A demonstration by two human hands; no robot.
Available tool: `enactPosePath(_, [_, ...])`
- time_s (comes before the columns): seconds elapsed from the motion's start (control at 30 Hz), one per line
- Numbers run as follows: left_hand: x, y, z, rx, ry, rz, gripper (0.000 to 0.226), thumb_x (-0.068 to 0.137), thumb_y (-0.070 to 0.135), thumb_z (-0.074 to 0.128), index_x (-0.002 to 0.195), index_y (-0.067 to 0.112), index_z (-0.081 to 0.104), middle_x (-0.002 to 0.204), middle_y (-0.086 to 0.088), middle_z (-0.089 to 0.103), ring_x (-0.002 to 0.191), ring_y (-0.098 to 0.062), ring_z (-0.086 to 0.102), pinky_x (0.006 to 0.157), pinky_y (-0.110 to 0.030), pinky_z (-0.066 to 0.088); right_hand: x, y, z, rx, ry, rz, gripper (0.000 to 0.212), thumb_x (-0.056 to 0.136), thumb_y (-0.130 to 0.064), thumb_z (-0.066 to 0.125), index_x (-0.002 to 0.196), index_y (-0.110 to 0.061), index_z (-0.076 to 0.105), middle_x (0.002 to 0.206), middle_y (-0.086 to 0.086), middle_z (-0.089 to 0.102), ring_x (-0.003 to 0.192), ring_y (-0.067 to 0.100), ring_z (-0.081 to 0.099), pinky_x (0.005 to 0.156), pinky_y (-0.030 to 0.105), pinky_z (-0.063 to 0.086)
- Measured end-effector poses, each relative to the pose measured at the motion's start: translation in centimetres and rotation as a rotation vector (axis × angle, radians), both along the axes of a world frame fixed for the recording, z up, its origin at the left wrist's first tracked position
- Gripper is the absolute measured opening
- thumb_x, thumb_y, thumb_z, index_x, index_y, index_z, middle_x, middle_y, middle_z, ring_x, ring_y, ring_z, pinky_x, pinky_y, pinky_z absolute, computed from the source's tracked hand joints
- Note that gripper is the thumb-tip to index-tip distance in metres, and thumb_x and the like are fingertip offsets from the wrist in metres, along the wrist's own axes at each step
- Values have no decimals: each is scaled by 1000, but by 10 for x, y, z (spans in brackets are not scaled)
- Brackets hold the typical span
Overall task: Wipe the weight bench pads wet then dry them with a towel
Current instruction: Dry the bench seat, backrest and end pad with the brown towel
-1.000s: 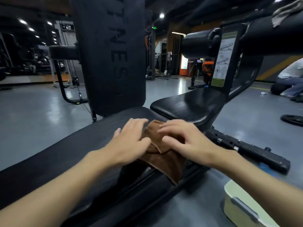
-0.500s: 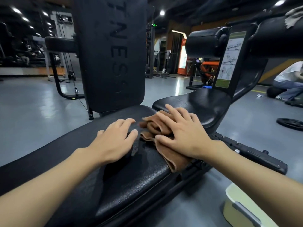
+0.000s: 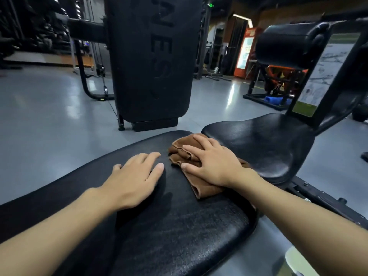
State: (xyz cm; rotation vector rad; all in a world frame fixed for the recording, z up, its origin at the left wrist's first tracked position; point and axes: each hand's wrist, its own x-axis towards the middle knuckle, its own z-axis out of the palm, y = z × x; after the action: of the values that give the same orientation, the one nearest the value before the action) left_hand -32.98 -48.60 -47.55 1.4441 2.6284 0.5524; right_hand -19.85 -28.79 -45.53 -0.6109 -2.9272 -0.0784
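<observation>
Nearest us, the long bench pad runs from eight o'clock toward two o'clock. Our left hand rests flat on it, fingers straight, holding nothing. Just beside it at three o'clock, apart from it, our right hand presses spread fingers on the bunched brown cloth at the pad's far end; the cloth's long axis lies eleven to five. We judge a wiping pass is under way, wet or dry we cannot tell. Next should come the seat pad at one o'clock, calling for steady flat pressure.

Brown towel on black bench pad
</observation>
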Motion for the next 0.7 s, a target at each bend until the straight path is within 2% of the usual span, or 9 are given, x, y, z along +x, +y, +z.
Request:
enactPosePath(0.13, [10, -4, -20, -86, 52, 24, 66, 93, 65, 7, 153, 40, 15, 164, 7, 11, 153, -18, 1, 120, -58, 6, -17, 7, -2, 2, -14, -22, 68, 88, -78, 25, 150, -50, 28, 166, -5, 8, 148, 33, 19, 114, 50, 31])
enactPosePath(0.27, [11, -3, -21, -64, 98, 37, 83, 79, 73, -4, 152, 40, 20, 163, 7, 15, 153, -20, 4, 120, -58, 9, 27, -9, 1, 25, -53, 34, 81, 76, -81, 3, 152, -54, 17, 168, -3, -3, 150, 37, 15, 116, 49, 27])
enactPosePath(0.43, [12, -1, -22, -71, 134, 53, 79, 82, 69, -3, 150, 38, 22, 161, 6, 18, 152, -20, 5, 118, -59, 11, 51, -17, 0, 16, -51, 51, 77, 80, -79, 7, 151, -53, 19, 168, -2, -4, 151, 36, 12, 117, 49, 24])
enactPosePath(0.6, [12, -2, -22, -91, 148, 60, 77, 83, 67, -4, 151, 38, 20, 162, 6, 14, 152, -19, 1, 119, -57, 10, 0, 2, -1, 0, -51, 46, 84, 74, -81, 6, 152, -49, 20, 167, 0, 0, 150, 38, 11, 116, 51, 26])
enactPosePath(0.7, [12, -1, -22, -106, 157, 69, 74, 84, 67, -3, 150, 41, 18, 162, 7, 13, 152, -18, 0, 119, -56, 9, -46, 22, -1, -25, -48, 47, 73, 83, -79, 21, 149, -49, 24, 167, 1, 2, 147, 40, 15, 113, 53, 30])
